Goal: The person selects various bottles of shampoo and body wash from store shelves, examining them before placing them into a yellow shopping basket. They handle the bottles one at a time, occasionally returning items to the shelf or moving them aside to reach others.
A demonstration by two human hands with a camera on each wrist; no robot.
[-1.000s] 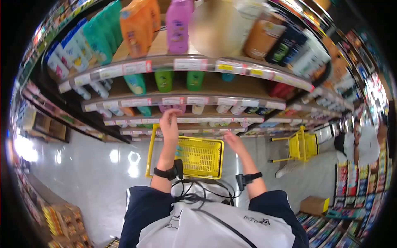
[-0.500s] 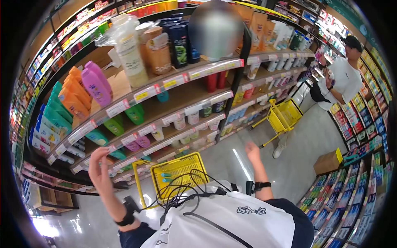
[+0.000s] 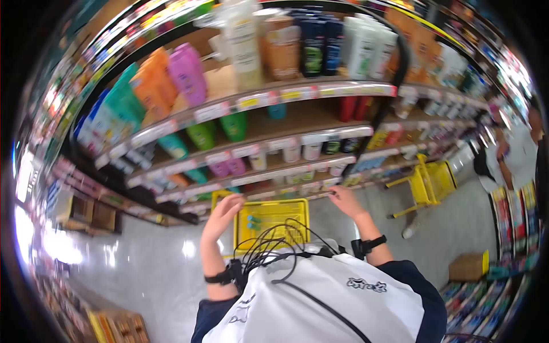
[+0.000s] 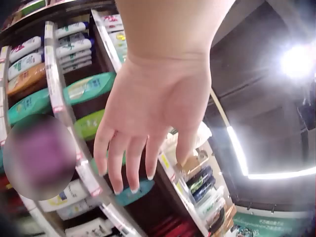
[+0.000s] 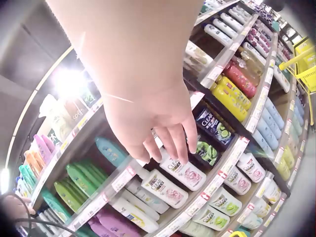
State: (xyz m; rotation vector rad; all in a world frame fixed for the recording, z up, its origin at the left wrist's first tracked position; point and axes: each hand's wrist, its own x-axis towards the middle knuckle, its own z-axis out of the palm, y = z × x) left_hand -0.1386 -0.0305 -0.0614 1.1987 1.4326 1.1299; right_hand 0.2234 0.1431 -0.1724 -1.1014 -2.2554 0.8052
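Observation:
My left hand (image 3: 222,220) hangs empty over the left side of the yellow basket cart (image 3: 273,202), its fingers relaxed; the left wrist view shows the palm (image 4: 153,98) with spread fingers. Beyond the cart's right edge, my right hand (image 3: 349,201) is raised with nothing in it. Seen from the right wrist, that hand (image 5: 153,118) has loosely bent fingers in front of white pump bottles (image 5: 165,188); contact cannot be told. Small teal items (image 3: 253,222) lie inside the basket.
Curved shelves carry purple bottles (image 3: 187,74), orange bottles (image 3: 153,83) and a tall pale bottle (image 3: 243,51). At the right are a second yellow cart (image 3: 426,184) and a person in a white shirt (image 3: 514,154). A cardboard box (image 3: 466,267) sits on the floor.
The head view has swung right and then partly back left. My left hand has come in from the far left to the basket's edge. Both hands remain empty.

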